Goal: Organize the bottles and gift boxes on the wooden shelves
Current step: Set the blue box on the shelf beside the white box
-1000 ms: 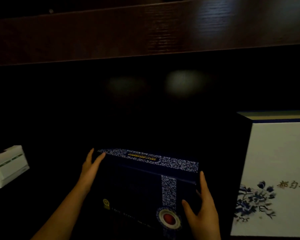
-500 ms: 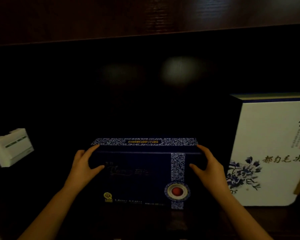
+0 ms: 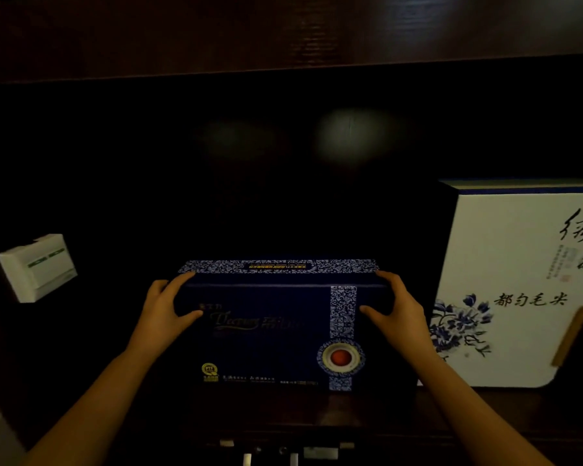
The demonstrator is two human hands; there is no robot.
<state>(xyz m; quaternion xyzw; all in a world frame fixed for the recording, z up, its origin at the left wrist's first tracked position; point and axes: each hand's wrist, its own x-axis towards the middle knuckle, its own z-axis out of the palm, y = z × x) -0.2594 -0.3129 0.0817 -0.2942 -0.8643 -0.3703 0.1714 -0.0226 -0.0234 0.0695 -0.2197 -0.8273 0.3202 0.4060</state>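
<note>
A dark blue gift box [image 3: 270, 331] with a blue-and-white patterned band and a red round seal stands upright on the dark wooden shelf [image 3: 317, 412], its front toward me. My left hand [image 3: 164, 314] grips its upper left corner, thumb on the front face. My right hand [image 3: 398, 311] grips the upper right corner the same way. To the right stands a taller white gift box [image 3: 519, 284] with blue flowers and black calligraphy, a narrow gap apart from the blue box.
A small white box [image 3: 36, 267] sits tilted at the left in the dim compartment. The shelf board above [image 3: 283, 31] overhangs the space. The back of the compartment is dark, with two faint light reflections.
The blue box went from tilted back to upright with its front facing me. Both hands shifted from its sides to its upper corners. The view moved, showing more of the white box.
</note>
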